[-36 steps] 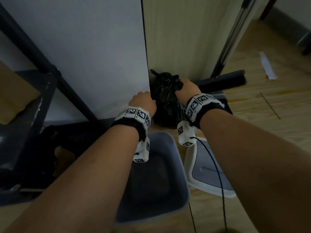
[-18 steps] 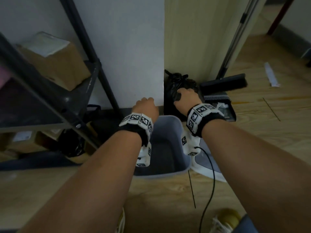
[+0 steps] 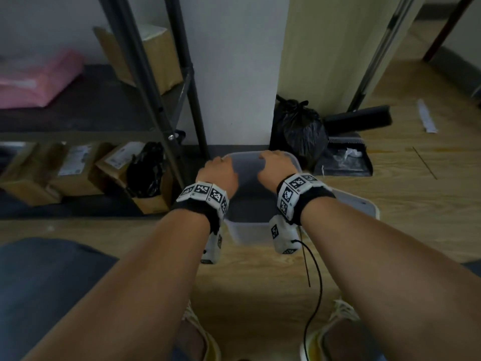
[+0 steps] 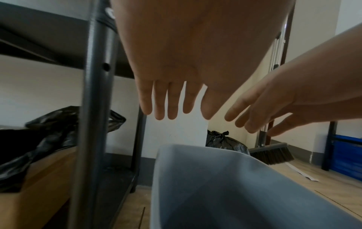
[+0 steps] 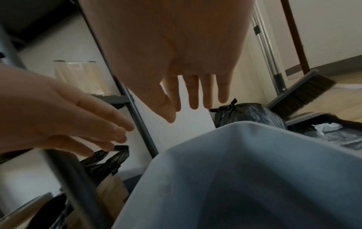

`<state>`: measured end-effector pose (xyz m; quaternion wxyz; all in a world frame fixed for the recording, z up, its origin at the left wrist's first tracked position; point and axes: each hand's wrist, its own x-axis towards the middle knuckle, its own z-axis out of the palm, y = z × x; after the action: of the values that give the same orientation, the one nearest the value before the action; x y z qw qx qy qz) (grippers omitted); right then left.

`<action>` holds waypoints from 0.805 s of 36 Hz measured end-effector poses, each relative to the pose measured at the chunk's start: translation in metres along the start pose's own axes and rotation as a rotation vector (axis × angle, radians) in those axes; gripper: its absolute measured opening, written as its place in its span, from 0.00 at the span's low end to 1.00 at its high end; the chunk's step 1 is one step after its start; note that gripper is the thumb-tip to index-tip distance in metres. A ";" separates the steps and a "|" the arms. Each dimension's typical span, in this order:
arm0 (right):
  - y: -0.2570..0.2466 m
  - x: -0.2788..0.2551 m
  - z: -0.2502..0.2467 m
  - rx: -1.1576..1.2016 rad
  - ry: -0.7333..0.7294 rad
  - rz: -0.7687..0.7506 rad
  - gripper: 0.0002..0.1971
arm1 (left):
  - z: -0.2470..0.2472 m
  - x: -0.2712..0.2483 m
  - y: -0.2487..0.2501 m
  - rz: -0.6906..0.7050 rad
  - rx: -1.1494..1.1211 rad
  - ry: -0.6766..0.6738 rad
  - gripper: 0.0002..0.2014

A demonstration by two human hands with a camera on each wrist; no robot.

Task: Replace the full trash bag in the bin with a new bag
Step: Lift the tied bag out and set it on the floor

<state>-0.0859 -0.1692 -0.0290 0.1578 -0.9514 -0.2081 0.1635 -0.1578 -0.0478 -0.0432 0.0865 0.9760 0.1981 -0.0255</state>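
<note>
The full black trash bag (image 3: 299, 128) (image 4: 225, 141) (image 5: 248, 115), knotted at the top, stands on the floor against the wall corner. In front of it sits the grey bin (image 3: 244, 230) (image 4: 195, 178) (image 5: 225, 162), with no bag inside. My left hand (image 3: 221, 169) (image 4: 172, 108) and right hand (image 3: 276, 162) (image 5: 195, 102) hover over the bin's far rim with fingers straight and loose, holding nothing. Loose black bags (image 3: 145, 170) (image 5: 105, 161) lie in a cardboard box on the shelf's bottom level, to the left.
A dark metal shelf rack (image 3: 145, 82) with cardboard boxes (image 3: 73, 168) stands at left. A broom (image 3: 359, 118) and dustpan (image 3: 343, 157) lie right of the full bag. A white bin lid (image 3: 359, 204) lies on the wooden floor beside the bin. My shoes (image 3: 197, 334) are below.
My right hand has let go of the full bag, which stays by the wall. Both hands have drawn back over the bin's rim, and my view has pulled back and up.
</note>
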 end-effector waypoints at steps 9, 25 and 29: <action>-0.030 -0.033 0.038 -0.052 -0.067 -0.103 0.26 | 0.006 -0.036 -0.054 -0.124 -0.046 -0.043 0.21; -0.154 -0.045 0.092 -0.001 -0.158 -0.378 0.24 | -0.016 -0.062 -0.196 -0.427 -0.046 -0.054 0.19; -0.178 -0.032 0.104 -0.047 -0.172 -0.423 0.29 | -0.012 -0.048 -0.220 -0.461 -0.136 -0.083 0.14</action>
<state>-0.2141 -0.0059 -0.0494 0.1483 -0.8726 -0.4191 0.2025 -0.2879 0.1356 -0.0627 0.1519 0.8951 0.4131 -0.0711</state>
